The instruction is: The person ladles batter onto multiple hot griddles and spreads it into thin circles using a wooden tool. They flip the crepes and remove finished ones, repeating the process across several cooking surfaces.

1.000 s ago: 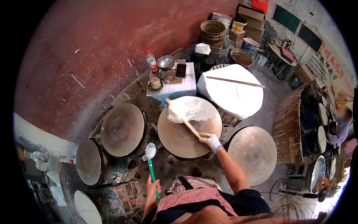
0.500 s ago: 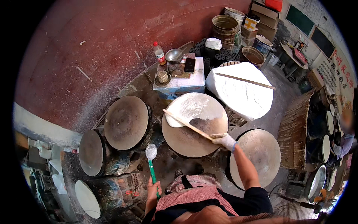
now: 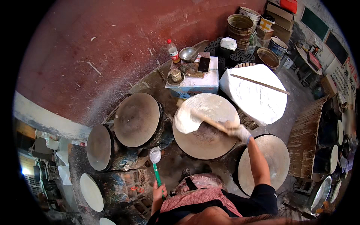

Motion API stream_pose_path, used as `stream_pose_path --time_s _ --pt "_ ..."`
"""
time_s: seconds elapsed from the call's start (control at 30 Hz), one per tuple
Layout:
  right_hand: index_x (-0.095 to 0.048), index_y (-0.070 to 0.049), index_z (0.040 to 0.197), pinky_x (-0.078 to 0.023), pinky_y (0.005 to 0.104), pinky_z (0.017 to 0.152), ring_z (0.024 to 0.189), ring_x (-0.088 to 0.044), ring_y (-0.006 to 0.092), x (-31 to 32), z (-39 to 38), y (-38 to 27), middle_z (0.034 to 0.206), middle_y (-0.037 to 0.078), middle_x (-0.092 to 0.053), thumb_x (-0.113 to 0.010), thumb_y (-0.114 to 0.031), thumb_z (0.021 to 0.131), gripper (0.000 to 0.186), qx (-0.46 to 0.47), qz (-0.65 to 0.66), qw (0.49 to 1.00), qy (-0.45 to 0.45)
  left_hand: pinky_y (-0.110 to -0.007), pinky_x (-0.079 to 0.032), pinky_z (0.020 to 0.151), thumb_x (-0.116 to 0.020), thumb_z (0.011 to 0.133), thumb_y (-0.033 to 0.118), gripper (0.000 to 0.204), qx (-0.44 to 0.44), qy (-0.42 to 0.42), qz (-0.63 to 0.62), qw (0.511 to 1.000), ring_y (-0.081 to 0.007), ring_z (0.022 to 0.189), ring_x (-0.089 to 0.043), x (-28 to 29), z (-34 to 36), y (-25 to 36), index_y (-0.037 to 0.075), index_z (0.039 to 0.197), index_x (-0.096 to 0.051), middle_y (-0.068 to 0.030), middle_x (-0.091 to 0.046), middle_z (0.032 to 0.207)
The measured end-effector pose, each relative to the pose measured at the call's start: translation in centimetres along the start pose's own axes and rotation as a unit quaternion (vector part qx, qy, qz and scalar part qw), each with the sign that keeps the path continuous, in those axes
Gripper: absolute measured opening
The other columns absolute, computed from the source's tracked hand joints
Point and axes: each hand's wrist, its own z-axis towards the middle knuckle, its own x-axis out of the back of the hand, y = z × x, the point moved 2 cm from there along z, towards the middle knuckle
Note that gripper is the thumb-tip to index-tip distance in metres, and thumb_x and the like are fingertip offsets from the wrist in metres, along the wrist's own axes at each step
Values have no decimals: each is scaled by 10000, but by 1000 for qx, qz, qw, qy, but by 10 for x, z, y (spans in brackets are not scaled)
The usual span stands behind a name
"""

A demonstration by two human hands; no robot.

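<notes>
My right hand point(image 3: 237, 131), in a white glove and blurred by motion, grips a long wooden stick point(image 3: 213, 123). The stick lies across the centre round griddle point(image 3: 204, 146), over white batter point(image 3: 187, 119) spread on its upper part, while a darker patch shows below. My left hand point(image 3: 159, 192) holds the green handle of a ladle point(image 3: 157, 174) upright at lower centre; its metal bowl point(image 3: 155, 155) has white stuff on it and sits just left of and below the centre griddle.
Griddles stand left point(image 3: 137, 120) and right point(image 3: 264, 168). Behind are a box point(image 3: 191, 86) with bottle, bowl and phone, a white-covered basket point(image 3: 255, 101), stacked buckets point(image 3: 240, 26) and a red wall point(image 3: 93, 48). A blurred person point(image 3: 348, 146) is at far right, beside a cardboard sheet point(image 3: 300, 138).
The stick and my gloved hand have swept across the griddle rightward and slightly up, dragging the batter. The view has shifted a little. My left hand still holds the ladle.
</notes>
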Motion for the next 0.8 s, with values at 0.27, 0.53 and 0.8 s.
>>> stream_pose_path --time_s 0.27,0.53,0.8 --pt "-624 -106 1096 -427 299 844 949 -563 166 -8 27 35 1031 57 -639 -748 -221 680 449 -27 -124 981 -146 -322 -310 331 -482 834 -5 665 -2 21 -19 1000 -153 393 -412 10 -3 -10 167 1392 -163 -46 -432 588" --pt "-663 -87 1023 -441 264 575 611 -510 102 8 75 -21 750 21 -629 -695 -171 697 337 42 -147 988 -12 -350 -314 354 -499 832 3 698 -1 50 -57 997 -166 411 -414 33 5 -32 198 1408 -157 -54 -454 606" --pt "-607 -84 1115 -459 266 661 728 -540 102 54 40 63 854 17 -639 -699 -135 716 413 -61 -139 963 -224 -331 -313 359 -493 834 0 679 -14 34 -54 998 -159 424 -423 32 -2 -36 215 1400 -185 -52 -451 609"
